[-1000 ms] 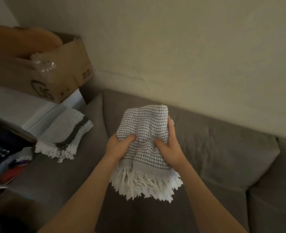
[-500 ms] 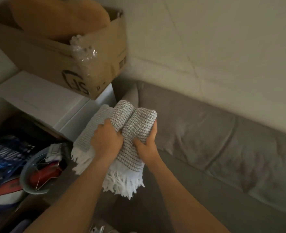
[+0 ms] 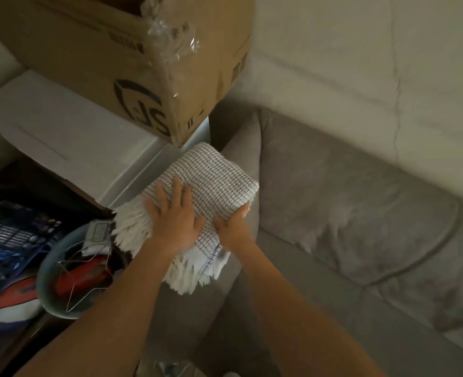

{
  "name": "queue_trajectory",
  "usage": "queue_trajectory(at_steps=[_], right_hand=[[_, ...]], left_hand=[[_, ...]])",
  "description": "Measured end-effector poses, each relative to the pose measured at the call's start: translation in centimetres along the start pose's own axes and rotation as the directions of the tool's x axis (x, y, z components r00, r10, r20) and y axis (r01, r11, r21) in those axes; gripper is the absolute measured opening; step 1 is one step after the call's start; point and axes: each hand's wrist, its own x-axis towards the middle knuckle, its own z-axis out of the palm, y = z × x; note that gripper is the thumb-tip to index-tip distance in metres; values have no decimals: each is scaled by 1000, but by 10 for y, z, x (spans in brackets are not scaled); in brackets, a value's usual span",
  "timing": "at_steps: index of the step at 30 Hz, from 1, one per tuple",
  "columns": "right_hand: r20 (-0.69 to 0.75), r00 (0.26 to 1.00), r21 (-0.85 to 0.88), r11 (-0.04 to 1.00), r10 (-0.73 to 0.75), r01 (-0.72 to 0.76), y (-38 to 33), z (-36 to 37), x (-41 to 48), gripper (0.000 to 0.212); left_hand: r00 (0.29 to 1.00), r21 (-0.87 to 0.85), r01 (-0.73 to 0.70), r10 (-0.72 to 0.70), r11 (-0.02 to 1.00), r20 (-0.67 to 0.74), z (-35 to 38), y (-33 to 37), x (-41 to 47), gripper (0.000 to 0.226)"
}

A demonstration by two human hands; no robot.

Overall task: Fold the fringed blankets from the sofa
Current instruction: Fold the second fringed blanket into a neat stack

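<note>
- The left hand point(image 3: 174, 214) lies flat on top of the folded blanket point(image 3: 214, 180), fingers straight and spread. Its grip is open, and the palm presses down on the cloth.
- The right hand point(image 3: 231, 229) is just right of it, at the blanket's near right edge. Its grip closes on that edge, thumb on top, the other fingers curled round the side and partly hidden.
- The folded blanket is a pale check weave lying on the sofa arm point(image 3: 241, 148), at the left end of the grey sofa point(image 3: 347, 213).
- Its white fringe point(image 3: 195, 273) hangs over the near side of the arm, below both wrists.
- A second tuft of white fringe point(image 3: 128, 227) sticks out to the left of the left hand. Whether it belongs to the same cloth or to one underneath cannot be told.
- Far left of the blanket, a cardboard box point(image 3: 102, 63) sits on a white surface point(image 3: 61, 126), one corner overhanging towards the blanket. Crumpled clear plastic point(image 3: 170, 36) clings to its upper edge.
- Near left, beside the sofa arm, a teal bowl point(image 3: 44, 278) holds a red object point(image 3: 80, 281) and bent wire.
- Left of the bowl lies a dark blue patterned item point(image 3: 10, 238), too blurred to tell.
- A pale wall point(image 3: 361, 63) rises behind the sofa back.
</note>
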Motion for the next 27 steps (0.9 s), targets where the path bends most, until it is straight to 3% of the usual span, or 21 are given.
queue_trajectory(at_steps=[2, 4, 7, 10, 12, 22, 27], right_hand=[[-205, 976, -249, 968, -70, 17, -8, 0, 7, 125], [-288, 911, -515, 850, -296, 113, -16, -1, 10, 134], [-31, 887, -740, 608, -461, 289, -22, 7, 29, 128], [110, 876, -673, 614, -469, 413, -6, 10, 57, 94], [141, 876, -652, 623, -462, 433, 3, 8, 78, 84], [235, 931, -764, 539, -280, 355, -13, -9, 92, 82], [188, 904, -739, 551, -384, 387, -34, -37, 49, 72]], left_hand=[[1000, -25, -10, 10, 1000, -5, 8, -3, 7, 114], [1000, -29, -10, 9, 1000, -22, 10, 3, 8, 123], [1000, -28, 5, -4, 1000, 19, 18, 6, 13, 132], [998, -64, 2, 1, 998, 61, 29, 4, 18, 134], [996, -84, 7, 1, 996, 87, 35, 3, 27, 133], [994, -103, 35, -24, 994, 111, 36, 18, 37, 131], [990, -47, 56, -49, 997, 131, 17, 24, 21, 130]])
